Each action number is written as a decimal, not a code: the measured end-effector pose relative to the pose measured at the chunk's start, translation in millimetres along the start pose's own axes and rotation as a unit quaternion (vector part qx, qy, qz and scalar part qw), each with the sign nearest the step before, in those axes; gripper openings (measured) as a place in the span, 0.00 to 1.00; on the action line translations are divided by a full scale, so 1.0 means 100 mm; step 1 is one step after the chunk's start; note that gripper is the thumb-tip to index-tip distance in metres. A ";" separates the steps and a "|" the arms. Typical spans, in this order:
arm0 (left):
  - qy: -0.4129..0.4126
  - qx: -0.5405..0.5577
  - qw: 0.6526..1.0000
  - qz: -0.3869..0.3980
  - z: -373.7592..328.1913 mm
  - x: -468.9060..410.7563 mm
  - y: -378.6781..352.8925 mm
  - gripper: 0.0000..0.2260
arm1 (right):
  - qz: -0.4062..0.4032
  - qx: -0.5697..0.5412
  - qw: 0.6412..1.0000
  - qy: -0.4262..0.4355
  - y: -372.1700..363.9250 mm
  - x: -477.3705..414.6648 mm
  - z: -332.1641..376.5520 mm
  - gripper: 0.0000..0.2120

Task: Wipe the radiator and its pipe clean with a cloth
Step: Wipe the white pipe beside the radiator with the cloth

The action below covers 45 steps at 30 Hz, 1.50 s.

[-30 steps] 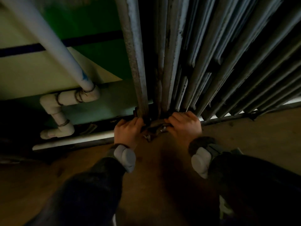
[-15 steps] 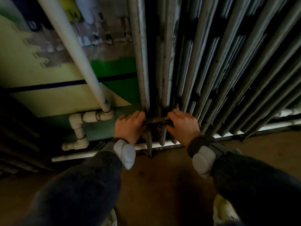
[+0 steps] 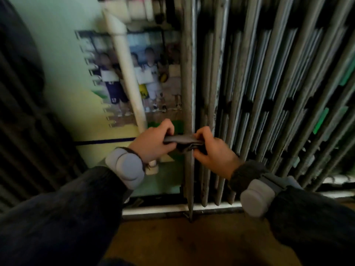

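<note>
HEAD VIEW: A grey cloth [image 3: 181, 139] is held stretched across the front of the outermost column [image 3: 189, 73] of a grey radiator [image 3: 249, 83], just below the centre of the frame. The cloth's left end is clenched in the left grip [image 3: 153, 141], whose fingers are curled over the fabric. Its right end, bunched and darker, is clasped in the right grip [image 3: 213, 150], likewise closed round it. The two grips are set just either side of the column, which is seen between them. The right half of the frame is filled by the radiator's ribs, fanned toward the upper right. A white pipe [image 3: 124, 70] is seen running from the upper centre down behind the left grip, beside the column but apart from it. Behind the pipe, a blurred poster [image 3: 153, 77] of figures in sports kit is fixed to a pale green wall [image 3: 57, 54]. Grey pods [image 3: 124, 167] are strapped at both wrists, above dark sleeves [image 3: 67, 217]. A brown floor [image 3: 182, 246] is shown along the bottom edge.
</note>
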<state>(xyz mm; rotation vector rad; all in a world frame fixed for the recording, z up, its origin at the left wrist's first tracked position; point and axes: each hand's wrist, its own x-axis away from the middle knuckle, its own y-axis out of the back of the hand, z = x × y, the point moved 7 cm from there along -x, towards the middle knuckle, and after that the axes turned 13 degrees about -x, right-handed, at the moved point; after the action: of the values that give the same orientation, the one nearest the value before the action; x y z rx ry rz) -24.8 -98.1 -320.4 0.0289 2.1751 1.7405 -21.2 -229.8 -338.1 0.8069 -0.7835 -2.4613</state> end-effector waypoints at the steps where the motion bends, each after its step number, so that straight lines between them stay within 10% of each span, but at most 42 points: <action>1: 0.003 0.021 0.999 -0.028 0.02 0.03 0.18 0.10 | -0.012 -0.013 1.000 0.007 0.05 -0.06 0.13 0.13; 19: 0.114 0.312 0.912 -0.238 0.83 -0.21 1.77 0.04 | 0.048 -0.410 0.909 -0.060 0.19 -1.59 1.28 0.18; 27: 0.082 0.435 0.875 -0.193 0.93 -0.59 2.04 0.09 | 0.041 -0.228 0.968 -0.091 0.44 -1.98 1.37 0.14; 38: 0.015 0.375 0.922 -0.096 1.06 -0.86 2.39 0.26 | -0.091 -0.439 0.889 -0.090 0.70 -2.29 1.55 0.11; 45: 0.129 0.403 0.890 -0.170 1.31 -0.81 2.58 0.05 | -0.192 -0.208 0.959 0.025 0.91 -2.51 1.88 0.16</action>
<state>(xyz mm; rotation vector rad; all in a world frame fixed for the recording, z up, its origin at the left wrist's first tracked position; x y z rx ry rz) 36.1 69.4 -78.9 -0.3693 2.7337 0.5980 63.9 -89.3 -55.3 0.9147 -0.0731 -2.7853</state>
